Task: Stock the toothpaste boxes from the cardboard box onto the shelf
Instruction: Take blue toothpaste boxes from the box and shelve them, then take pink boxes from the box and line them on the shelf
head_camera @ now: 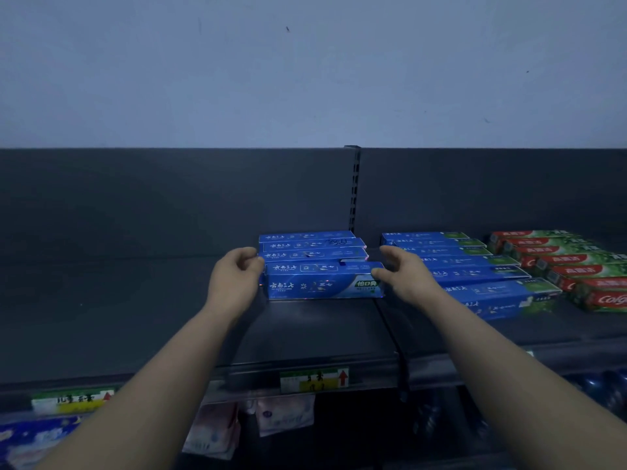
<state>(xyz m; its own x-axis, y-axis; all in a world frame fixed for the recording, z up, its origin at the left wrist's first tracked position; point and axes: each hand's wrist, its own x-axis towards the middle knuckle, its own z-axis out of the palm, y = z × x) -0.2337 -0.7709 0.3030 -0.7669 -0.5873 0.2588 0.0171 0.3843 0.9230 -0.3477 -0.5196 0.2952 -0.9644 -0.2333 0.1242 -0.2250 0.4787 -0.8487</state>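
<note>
Now, starting at the far left, a price label is sitting on the shelf edge, with pale packets hanging below it. My left hand is reaching onto the shelf, its fingers bending inward against the left ends of the blue boxes; I cannot tell whether they are gripping or only pressing. The front toothpaste box is lying lengthwise across the shelf between my two hands, at the head of a row of blue toothpaste boxes running back to the rear panel. My right hand is meeting that box's right end with the thumb, fingers spread apart and holding nothing. Just beside it a second blue row is lining up, and red and green boxes are filling the far right.
</note>
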